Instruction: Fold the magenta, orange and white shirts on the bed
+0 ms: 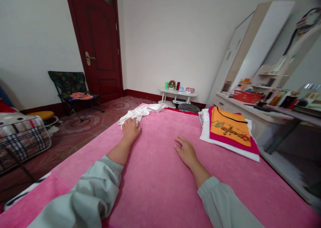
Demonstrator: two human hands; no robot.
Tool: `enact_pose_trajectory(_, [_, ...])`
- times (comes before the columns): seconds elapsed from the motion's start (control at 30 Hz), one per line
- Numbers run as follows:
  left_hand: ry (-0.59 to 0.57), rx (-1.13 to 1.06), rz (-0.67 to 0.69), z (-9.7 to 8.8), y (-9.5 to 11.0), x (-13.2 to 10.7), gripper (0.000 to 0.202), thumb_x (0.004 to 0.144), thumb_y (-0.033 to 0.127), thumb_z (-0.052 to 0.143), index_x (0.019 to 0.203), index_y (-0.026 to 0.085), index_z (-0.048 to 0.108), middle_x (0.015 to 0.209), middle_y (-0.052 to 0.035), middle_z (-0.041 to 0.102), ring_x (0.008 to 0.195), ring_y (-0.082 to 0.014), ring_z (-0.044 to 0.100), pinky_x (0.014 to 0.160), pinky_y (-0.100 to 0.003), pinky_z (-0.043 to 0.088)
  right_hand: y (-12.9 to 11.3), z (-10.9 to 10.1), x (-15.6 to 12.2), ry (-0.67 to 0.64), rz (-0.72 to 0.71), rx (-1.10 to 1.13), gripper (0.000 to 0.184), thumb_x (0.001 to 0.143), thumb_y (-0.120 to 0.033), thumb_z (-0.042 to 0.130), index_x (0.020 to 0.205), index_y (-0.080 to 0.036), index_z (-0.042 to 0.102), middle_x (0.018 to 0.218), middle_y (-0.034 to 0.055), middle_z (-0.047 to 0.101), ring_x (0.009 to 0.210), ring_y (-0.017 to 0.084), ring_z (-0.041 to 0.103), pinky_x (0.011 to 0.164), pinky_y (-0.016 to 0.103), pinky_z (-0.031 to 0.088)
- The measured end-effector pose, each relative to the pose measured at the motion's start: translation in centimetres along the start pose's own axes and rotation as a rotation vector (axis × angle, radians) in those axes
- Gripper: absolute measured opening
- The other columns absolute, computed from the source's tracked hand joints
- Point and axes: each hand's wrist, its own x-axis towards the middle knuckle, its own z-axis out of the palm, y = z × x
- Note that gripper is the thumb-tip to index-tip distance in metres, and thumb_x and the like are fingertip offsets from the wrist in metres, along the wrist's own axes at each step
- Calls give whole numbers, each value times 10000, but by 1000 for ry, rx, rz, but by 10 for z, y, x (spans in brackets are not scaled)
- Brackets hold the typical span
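Observation:
A crumpled white garment [147,110] lies along the far left edge of the pink bedspread [160,174]. My left hand [131,130] is on its near end, fingers curled down into the fabric; the fingertips are partly hidden. Over the middle of the bedspread is my right hand [186,151], empty, its fingers apart and slightly bent. To the right of that hand sits a stack of folded clothes, with an orange shirt [230,126] with dark lettering on top, a magenta piece [253,147] under it and a white one [205,131] at the bottom.
A camouflage folding chair [69,82] holding a pinkish cloth [81,96] stands near the dark red door [100,44]. Against the far wall is a small white table [184,93] with several items. A dresser [225,102] with a red basket [247,96] borders the right side.

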Motion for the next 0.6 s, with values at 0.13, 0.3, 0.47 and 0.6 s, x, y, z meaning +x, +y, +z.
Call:
enact_pose_trajectory(0.13, [-76,38,-33,5,-19,6,424,779,423,571,1140,213,643,1214,-126,579,1128,-325,492,873,-444,437,-1,-1,-1,3,0,2,350,833,-262,551,1151,-158,653,1330,130,550,1260,244,477,1080,407,318])
enact_pose_trajectory(0.3, [-44,10,-19,2,-23,10,283,820,325,503,929,195,729,1079,-128,656,1051,-313,553,816,-400,441,-1,-2,-3,14,3,29,340,819,-243,564,1135,-163,660,1327,128,555,1253,243,486,1084,412,313])
enact_pose_trajectory(0.47, [102,-334,-26,-27,9,15,324,887,363,437,977,168,681,885,-89,701,838,-239,626,721,-309,440,2,5,1,88,22,233,307,774,-249,587,1049,-160,689,1255,129,608,1193,243,538,1054,403,356])
enact_pose_trajectory(0.6, [8,-791,385,-62,84,-22,248,884,315,483,922,159,672,894,-48,704,802,-170,624,718,-242,449,10,4,8,274,201,718,388,828,-436,522,1064,-159,657,1109,109,682,1030,237,633,946,394,457])
